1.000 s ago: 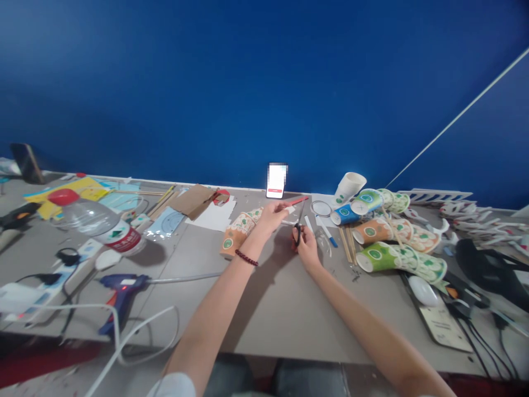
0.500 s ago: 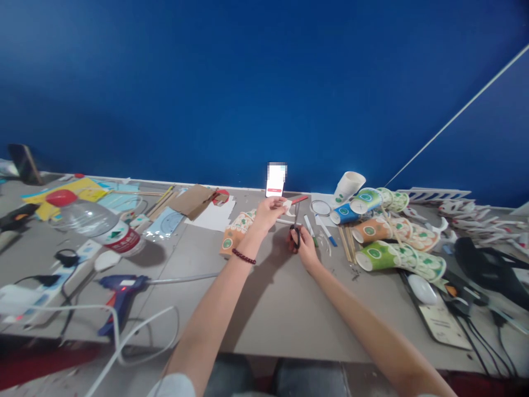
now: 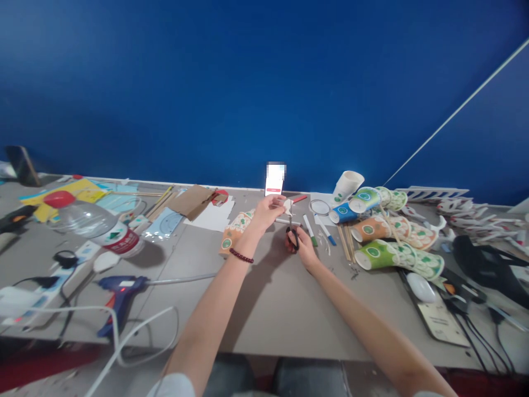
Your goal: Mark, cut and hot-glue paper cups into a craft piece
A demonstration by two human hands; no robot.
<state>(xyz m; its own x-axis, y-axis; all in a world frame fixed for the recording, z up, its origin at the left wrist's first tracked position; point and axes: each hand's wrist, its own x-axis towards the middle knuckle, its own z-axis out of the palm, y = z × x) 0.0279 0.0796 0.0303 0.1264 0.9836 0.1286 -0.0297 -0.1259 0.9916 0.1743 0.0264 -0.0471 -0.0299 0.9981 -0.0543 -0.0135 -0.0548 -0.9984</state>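
Note:
My left hand (image 3: 266, 214) pinches a small white piece of paper (image 3: 288, 207) above the table, just below the lit phone (image 3: 274, 179). In my right hand (image 3: 301, 245) is a pair of black-handled scissors (image 3: 293, 237), fingers closed round the handles and blades pointing up at the paper's edge. Beneath my left wrist lies an orange patterned paper cup (image 3: 231, 238), partly hidden by the arm. A red pen-like stick (image 3: 299, 199) rests behind the scissors. Right of my right hand lie a green-capped marker (image 3: 309, 229) and a blue-capped marker (image 3: 326, 230).
At left are a plastic bottle (image 3: 97, 223), a glue gun (image 3: 124, 292) with a lit red light, a power strip (image 3: 68, 281) and white cable. Brown cardboard (image 3: 192, 200) lies at the back. Joined paper cups (image 3: 399, 259), wooden sticks (image 3: 346, 242) and a mouse (image 3: 421, 287) occupy the right.
The scissors have turned and shifted slightly left, bringing their blades to the white paper. My left hand has moved a little and the paper shows more clearly.

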